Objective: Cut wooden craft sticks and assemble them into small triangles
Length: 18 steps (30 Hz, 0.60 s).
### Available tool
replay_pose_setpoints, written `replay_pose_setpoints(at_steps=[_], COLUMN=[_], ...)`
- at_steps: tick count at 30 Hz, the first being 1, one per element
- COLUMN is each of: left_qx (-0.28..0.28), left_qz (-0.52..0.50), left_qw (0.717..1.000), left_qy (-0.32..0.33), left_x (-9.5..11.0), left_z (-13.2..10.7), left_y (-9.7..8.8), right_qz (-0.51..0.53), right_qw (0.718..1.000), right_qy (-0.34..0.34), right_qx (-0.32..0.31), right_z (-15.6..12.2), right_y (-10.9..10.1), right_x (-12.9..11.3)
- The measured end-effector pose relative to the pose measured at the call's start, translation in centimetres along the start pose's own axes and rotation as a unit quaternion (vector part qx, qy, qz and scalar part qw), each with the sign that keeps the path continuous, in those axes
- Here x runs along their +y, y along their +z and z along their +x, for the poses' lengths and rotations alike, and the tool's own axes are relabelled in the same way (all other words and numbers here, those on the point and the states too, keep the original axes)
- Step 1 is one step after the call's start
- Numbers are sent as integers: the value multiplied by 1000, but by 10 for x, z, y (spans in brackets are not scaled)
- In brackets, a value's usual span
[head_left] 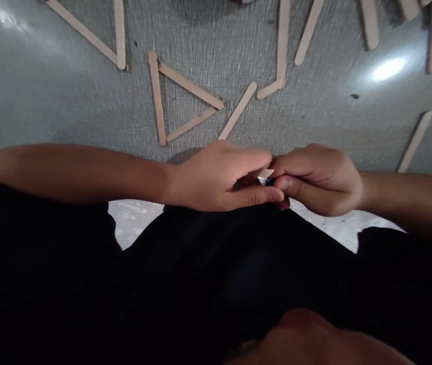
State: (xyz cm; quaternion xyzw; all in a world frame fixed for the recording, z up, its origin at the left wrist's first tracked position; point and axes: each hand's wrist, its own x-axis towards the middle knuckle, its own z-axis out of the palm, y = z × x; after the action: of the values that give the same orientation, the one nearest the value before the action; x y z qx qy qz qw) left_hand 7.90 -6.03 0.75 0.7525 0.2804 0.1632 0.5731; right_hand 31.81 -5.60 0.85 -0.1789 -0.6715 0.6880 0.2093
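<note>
If the two hands slip, the small white and dark blue thing (265,177) could pop out and drop, since so little of it shows between them. If the left hand (216,175) swings forward, it could bump the loose stick (238,111) — or shove the stick triangle (157,101) and knock its corners crooked. The right arm could push the other stick (416,142) if it slides, because that stick pokes out just past it.

The small thing is right in the middle, where the hands meet, near the edge of the gray surface (201,40). The left fingers are closed on it, thumb below and first finger above. The right hand (317,180) is curled up tight, and its thumb and bent finger look pinched on the blue end — the rest is hidden, so I can't tell its whole shape.
</note>
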Motion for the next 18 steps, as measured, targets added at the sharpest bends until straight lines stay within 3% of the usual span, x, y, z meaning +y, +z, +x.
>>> replay_pose_setpoints(at_steps=[8, 18], left_qx=[-10, -4], left_qz=[-18, -19], left_qw=[1000, 1000], left_qy=[-2, -16], left_x=[1, 2], left_z=[1, 0], left_y=[-1, -1], right_qz=[-27, -19], right_qw=[999, 1000], right_qy=[-19, -13], right_qx=[20, 0], right_z=[2, -1], right_y=[2, -1], right_x=[-2, 1])
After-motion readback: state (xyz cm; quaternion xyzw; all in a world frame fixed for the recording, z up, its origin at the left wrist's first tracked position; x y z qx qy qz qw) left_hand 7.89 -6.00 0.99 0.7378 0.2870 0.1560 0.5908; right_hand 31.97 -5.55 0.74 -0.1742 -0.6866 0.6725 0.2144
